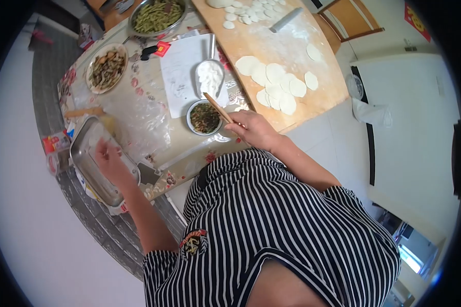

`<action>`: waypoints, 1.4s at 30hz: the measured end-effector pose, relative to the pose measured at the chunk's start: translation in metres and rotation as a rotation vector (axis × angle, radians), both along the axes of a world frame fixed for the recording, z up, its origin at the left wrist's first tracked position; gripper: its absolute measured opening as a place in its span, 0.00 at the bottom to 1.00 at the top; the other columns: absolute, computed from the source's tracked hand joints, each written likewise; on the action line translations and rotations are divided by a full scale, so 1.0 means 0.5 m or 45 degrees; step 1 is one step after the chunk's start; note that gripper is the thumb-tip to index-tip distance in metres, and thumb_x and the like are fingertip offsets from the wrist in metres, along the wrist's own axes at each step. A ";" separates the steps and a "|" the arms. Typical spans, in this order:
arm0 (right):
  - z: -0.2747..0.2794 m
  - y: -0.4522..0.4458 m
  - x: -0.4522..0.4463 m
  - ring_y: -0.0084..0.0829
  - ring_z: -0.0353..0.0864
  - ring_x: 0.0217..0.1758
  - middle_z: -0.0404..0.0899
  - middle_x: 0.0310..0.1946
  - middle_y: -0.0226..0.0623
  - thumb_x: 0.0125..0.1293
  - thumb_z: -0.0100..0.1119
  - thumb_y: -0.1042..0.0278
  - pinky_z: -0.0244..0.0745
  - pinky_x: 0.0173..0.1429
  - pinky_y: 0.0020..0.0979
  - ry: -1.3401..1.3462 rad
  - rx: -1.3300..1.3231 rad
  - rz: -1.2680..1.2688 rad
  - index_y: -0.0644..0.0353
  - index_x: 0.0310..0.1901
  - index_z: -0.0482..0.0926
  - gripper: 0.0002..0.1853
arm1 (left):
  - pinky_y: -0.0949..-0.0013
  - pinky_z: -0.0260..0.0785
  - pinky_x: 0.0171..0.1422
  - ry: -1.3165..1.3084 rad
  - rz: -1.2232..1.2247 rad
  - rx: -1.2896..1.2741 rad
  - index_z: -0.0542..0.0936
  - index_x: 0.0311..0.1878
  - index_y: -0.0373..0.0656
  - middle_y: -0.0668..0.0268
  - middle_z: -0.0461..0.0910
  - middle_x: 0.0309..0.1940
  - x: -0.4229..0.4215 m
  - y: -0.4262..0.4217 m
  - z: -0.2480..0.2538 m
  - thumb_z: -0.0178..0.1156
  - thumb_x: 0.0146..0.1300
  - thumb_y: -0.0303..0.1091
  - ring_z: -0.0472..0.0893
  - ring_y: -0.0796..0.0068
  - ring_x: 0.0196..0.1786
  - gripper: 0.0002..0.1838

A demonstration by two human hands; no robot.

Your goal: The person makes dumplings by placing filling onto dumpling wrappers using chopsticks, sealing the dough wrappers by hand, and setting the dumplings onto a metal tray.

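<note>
My right hand (255, 129) is closed around a pair of brown wooden chopsticks (217, 107). Their tips point up and left, over the lower edge of a metal scoop of white flour (209, 77). Just below the chopsticks stands a small bowl (189, 125) holding a dark, chopped green mixture. On the left, my left hand (110, 159) is over a rectangular metal tray (80, 153). Motion smears its fingers, and whether they hold anything is unclear. Flat round dough wrappers (275, 74) lie in an overlapping cluster on the floured wooden board (302, 115), right of the scoop.
A grey rolling pin (286, 20) and several small dough pieces (248, 13) lie at the board's far end. Beyond the tray are a plate of chopped food (106, 68) and a metal bowl of green pieces (158, 18). Paper (176, 71) lies under the scoop.
</note>
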State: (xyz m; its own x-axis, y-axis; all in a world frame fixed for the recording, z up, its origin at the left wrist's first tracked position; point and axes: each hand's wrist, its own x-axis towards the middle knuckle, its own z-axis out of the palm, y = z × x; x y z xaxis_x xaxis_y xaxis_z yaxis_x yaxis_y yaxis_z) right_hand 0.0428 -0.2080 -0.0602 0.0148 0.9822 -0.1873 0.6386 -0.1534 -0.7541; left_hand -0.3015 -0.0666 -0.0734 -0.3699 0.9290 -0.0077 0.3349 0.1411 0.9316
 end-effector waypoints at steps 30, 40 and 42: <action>0.154 -0.224 0.529 0.45 0.84 0.51 0.79 0.53 0.56 0.67 0.61 0.63 0.78 0.49 0.34 1.633 0.600 -0.813 0.62 0.57 0.71 0.21 | 0.53 0.73 0.49 1.036 -1.216 -0.348 0.80 0.39 0.41 0.55 0.82 0.40 0.841 0.102 -0.251 0.72 0.50 0.38 0.81 0.52 0.44 0.16; 0.140 -0.061 0.393 0.23 0.72 0.31 0.78 0.34 0.38 0.78 0.34 0.47 0.70 0.36 0.25 0.982 0.230 -0.777 0.63 0.44 0.75 0.26 | 0.64 0.71 0.49 -0.060 -0.600 -0.004 0.73 0.37 0.39 0.58 0.80 0.40 0.639 -0.070 0.036 0.61 0.61 0.28 0.80 0.65 0.47 0.07; 0.130 -0.036 0.330 0.18 0.65 0.26 0.73 0.27 0.29 0.79 0.31 0.47 0.64 0.29 0.23 0.746 0.184 -0.659 0.60 0.38 0.77 0.28 | 0.66 0.73 0.50 -0.205 -0.357 -0.085 0.74 0.42 0.39 0.59 0.79 0.44 0.510 -0.090 0.021 0.60 0.64 0.29 0.81 0.68 0.49 0.08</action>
